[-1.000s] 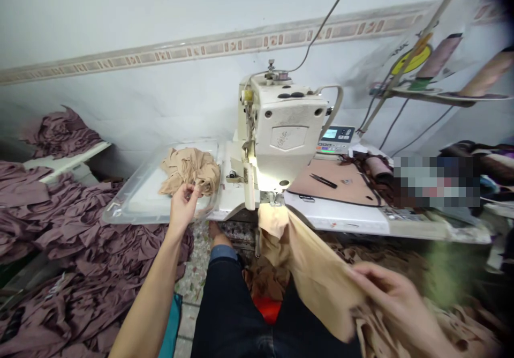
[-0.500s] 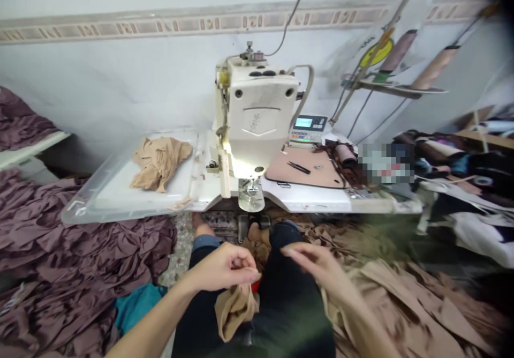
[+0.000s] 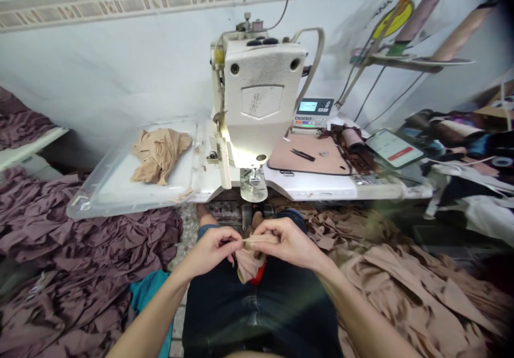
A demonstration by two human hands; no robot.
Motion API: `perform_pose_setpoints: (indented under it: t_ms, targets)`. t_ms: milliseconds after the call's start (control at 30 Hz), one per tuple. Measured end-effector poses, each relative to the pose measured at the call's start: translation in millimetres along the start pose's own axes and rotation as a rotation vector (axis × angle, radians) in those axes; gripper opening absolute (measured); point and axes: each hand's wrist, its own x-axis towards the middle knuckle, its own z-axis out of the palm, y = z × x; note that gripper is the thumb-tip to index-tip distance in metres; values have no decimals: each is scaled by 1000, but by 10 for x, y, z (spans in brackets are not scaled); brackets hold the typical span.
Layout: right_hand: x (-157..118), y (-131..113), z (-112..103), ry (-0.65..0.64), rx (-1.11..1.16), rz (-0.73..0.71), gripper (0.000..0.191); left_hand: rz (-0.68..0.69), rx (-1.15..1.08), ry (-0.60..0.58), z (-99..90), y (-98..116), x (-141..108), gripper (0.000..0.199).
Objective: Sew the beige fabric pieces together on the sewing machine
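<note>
Between my two hands, above my lap, a small piece of tan fabric is held at its upper edge. My left hand pinches it with thumb and fingers on the left side. On the right, my right hand grips the same edge, with a fold showing between thumb and fingers. The rest of the piece hangs down in loose folds. Something red shows just behind it. Beyond my hands stands the sewing machine, its lamp lit over the presser foot.
A crumpled tan cloth lies on the clear plastic tray at left. Thread snips rest on a pink mat; a phone is farther right. Mauve fabric heaps at left, tan fabric at right.
My right hand has moved left and taken hold of the tan fabric, which earlier hung from my left hand alone. The fabric is now higher. The view has shifted slightly.
</note>
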Motion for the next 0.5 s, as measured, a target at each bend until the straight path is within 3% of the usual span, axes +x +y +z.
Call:
perform_pose_setpoints:
  t_ms: [67, 133, 300, 400, 500]
  targets:
    - [13, 12, -110, -31, 20, -28, 42, -78, -198, -96, 64, -7, 21, 44]
    - [24, 45, -190, -80, 13, -70, 40, -104, -254, -127, 104, 28, 52, 48]
    - [40, 146, -145, -213, 31, -87, 40, -63, -95, -142, 103, 168, 142, 46]
    - [26, 207, -71, -212, 121, -50, 43, -27, 37, -193, 80, 191, 166, 41]
    - [-23, 248, -64, -193, 191, 15, 44, 22, 111, -129, 71, 158, 167, 37]
